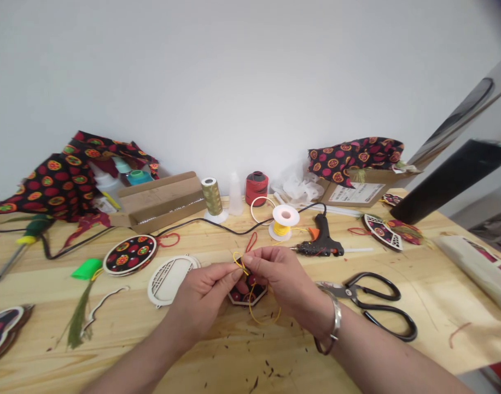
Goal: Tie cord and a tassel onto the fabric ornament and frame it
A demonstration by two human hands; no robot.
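Observation:
My left hand [203, 298] and my right hand [281, 279] meet over the middle of the wooden table [242, 355]. Both pinch a thin yellow cord [244, 268], whose slack loops down onto the table below my right hand. A red cord loop [250, 241] pokes up just above my fingertips. Beneath the hands lies a small octagonal ornament [247, 295] faced with black and red patterned fabric, partly hidden by my fingers. A metal bangle [335, 323] circles my right wrist.
Black scissors [371, 303] lie right of my right hand, a glue gun [320, 241] behind it. A yellow cord spool [284, 221], gold thread cone [211, 198], red thread spool [256, 187], round fabric disc [130, 254], white cut-out frame [168, 279], cardboard boxes and patterned cloth line the back.

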